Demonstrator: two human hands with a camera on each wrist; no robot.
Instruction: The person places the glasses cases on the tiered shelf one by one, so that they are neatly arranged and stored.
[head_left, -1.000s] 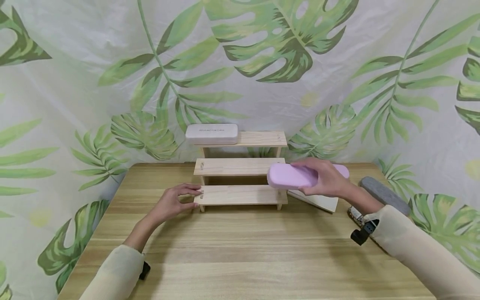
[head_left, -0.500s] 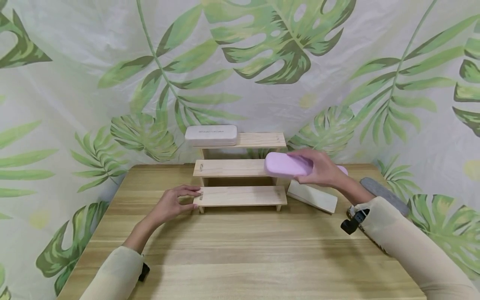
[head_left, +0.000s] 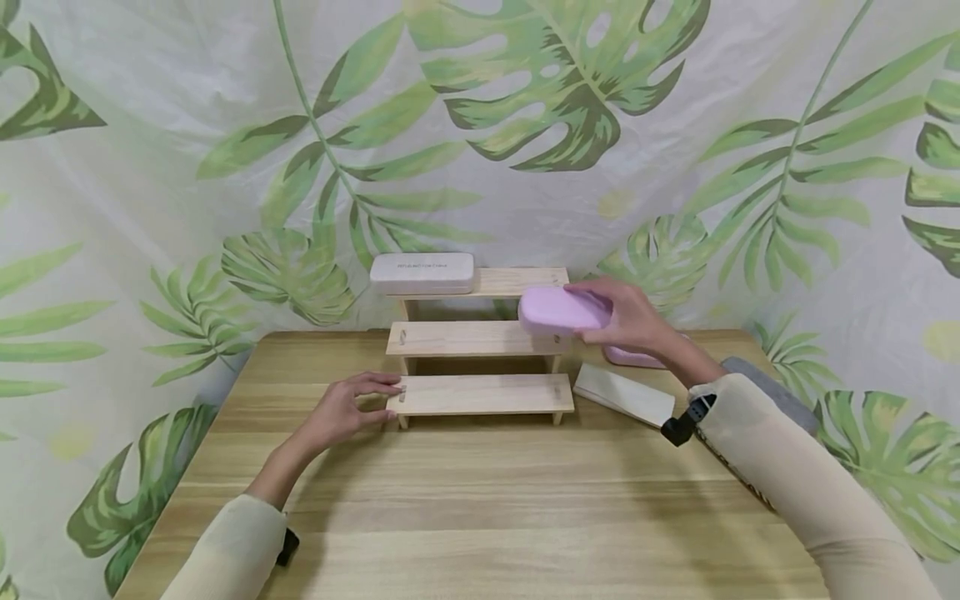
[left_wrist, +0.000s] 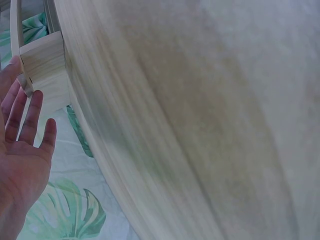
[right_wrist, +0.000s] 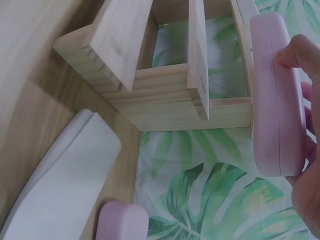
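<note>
A lilac-pink glasses case is gripped between the thumb and fingers of my right hand. In the head view it overlaps the right end of the middle shelf of a three-tier wooden rack; the right wrist view shows the closed case beside the rack's top tier. My left hand touches the left end of the lowest shelf, fingertips over the top and thumb at the front corner. In the left wrist view the fingers are fairly straight against the rack's end. A white glasses case lies on the top shelf's left half.
Right of the rack, a white flat-sided case lies at an angle on the wooden table. Behind it is a second pink case, and further right a grey case, partly behind the right arm. A leaf-patterned cloth hangs behind the table.
My right hand has raised the pink glasses case and shifted it slightly left, from near the lower shelves towards the top shelf, uncovering the second pink case. My left hand stays put.
</note>
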